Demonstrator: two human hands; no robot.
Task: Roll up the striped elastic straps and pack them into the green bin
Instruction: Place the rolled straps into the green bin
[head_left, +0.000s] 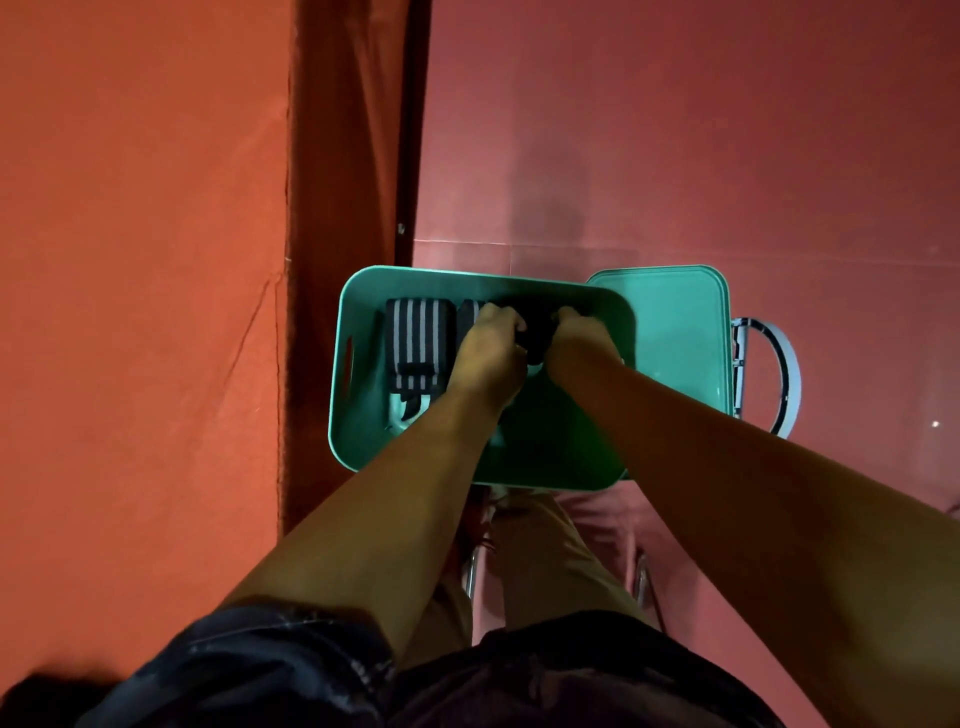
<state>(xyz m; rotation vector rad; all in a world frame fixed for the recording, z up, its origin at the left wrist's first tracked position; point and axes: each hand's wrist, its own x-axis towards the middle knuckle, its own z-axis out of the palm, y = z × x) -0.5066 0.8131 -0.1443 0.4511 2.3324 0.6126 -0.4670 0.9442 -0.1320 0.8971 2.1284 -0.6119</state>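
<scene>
Holding the dark strap roll (535, 332) inside the green bin (347, 322), your left hand (491, 345) and right hand (576, 343) curl their grip round it; loosen early and it may spring open.

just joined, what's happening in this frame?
Both hands are down in the green bin: left hand and right hand grip a dark roll between them, apparently a strap being packed. One rolled striped strap lies at the bin's left end; a second shows partly behind the left hand. The lid lies beside the bin.
</scene>
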